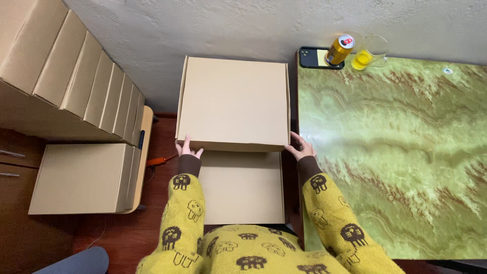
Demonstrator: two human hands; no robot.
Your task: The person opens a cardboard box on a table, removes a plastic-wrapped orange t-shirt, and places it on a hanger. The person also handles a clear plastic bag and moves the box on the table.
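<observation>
A flat brown cardboard box [233, 101] is held up in front of me, its closed top facing the camera. My left hand [186, 149] grips its near left corner and my right hand [301, 148] grips its near right corner. Both arms wear yellow knitted sleeves with dark brown figures. Below the held box lies another cardboard box [242, 187], partly hidden by it, close to my body.
To the left, several closed cardboard boxes [76, 81] stand in a row, with one more box [81, 177] on a wooden stool. To the right is a green marbled table [395, 152] with a phone [310, 57], a yellow can [340, 49] and a glass of yellow drink [369, 53] at its far edge. An orange-handled tool [161, 160] lies on the floor.
</observation>
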